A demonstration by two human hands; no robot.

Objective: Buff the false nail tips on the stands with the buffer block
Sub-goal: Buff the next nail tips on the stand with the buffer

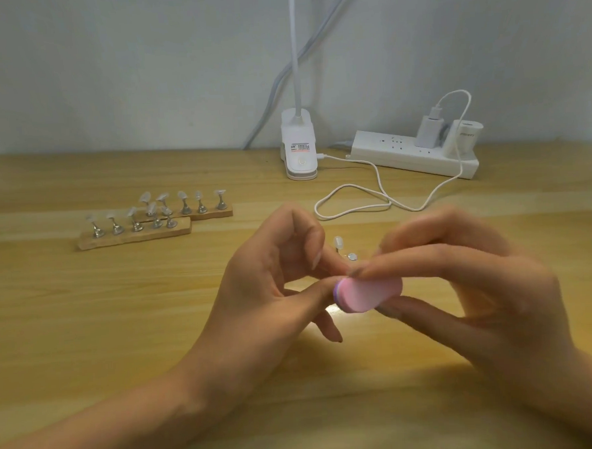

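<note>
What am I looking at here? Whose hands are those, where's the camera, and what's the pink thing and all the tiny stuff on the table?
There is no machine here. These are a person's two hands, seen by a camera worn on their head that looks down at a wooden table. The right hand holds a pink buffer block, a pad for rubbing nails smooth. The left hand brings its fingertips to the block's end, and what they pinch is hidden. Just behind them is one false nail tip on a little metal stand. Further back on the left, two wooden bars carry more nail tips on stands. At the back are a white clip lamp and a power strip, with a white cable looping across the table.
</note>
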